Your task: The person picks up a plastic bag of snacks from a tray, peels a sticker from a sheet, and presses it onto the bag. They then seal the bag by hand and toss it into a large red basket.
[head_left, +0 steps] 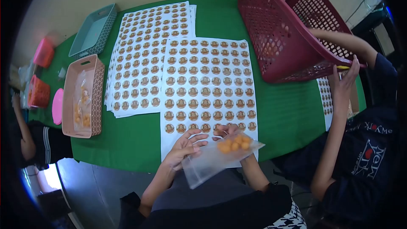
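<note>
A clear plastic bag [207,165] with several round orange snack balls [234,143] in one end is tilted in front of my body, above the lower edge of a sticker sheet [207,85]. My right hand [227,130] is at the bag's filled end, its fingers curled at the upper edge; the bag hides much of the palm. Beside the bag's other end is my left hand [183,149], its fingers bent and apart, with the thumb close to the plastic. The sheet carries rows of round brown-and-gold stickers.
More sticker sheets [140,59] are stacked to the left. A peach basket [96,97] holds bagged orange snacks; a teal basket [91,32] stands behind it. At right, a co-worker's hand [345,80] is beside a large maroon basket [275,38]. Another person [38,140] is at far left.
</note>
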